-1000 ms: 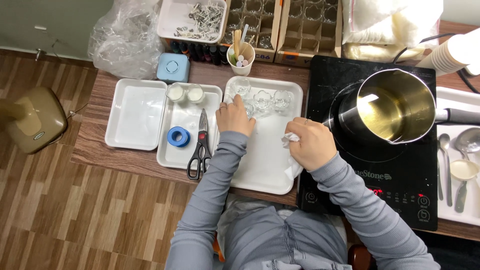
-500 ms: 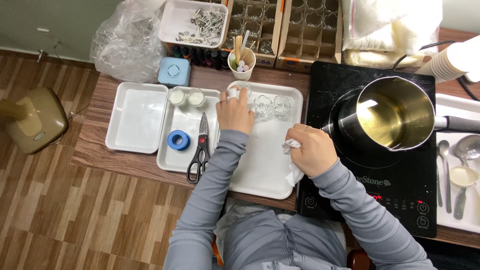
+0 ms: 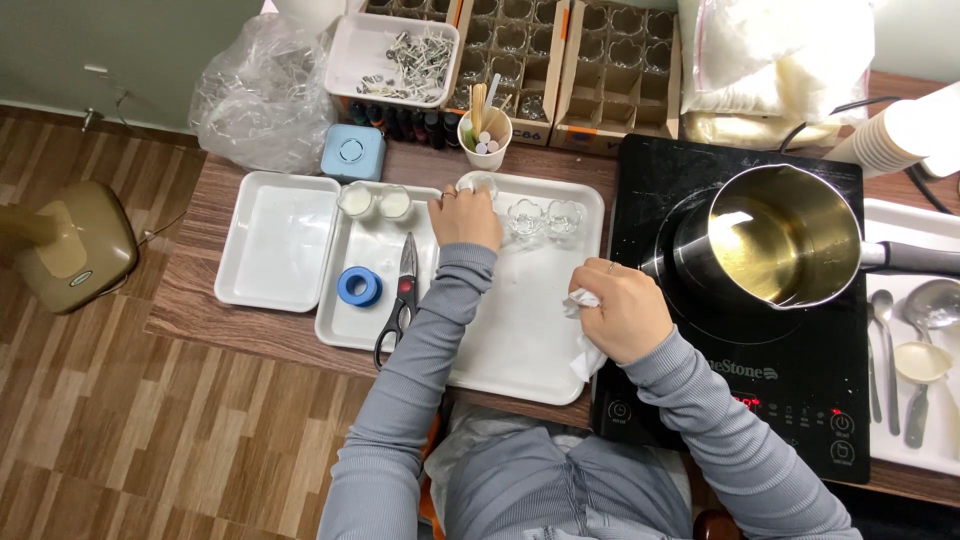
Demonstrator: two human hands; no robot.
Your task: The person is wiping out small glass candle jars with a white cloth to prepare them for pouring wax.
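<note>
Small glass cup (image 3: 482, 184) is gripped by the left hand (image 3: 466, 216); right hand (image 3: 622, 312) clutches crumpled tissue (image 3: 583, 300). Two glass cups (image 3: 545, 216) between the hands look untouched.

Pot handle (image 3: 915, 258) cut off at right edge.

Grey ribbed long sleeves (image 3: 420, 370) cover both arms to the wrists; a ring sits on each hand's fingers (image 3: 449, 196).
</note>
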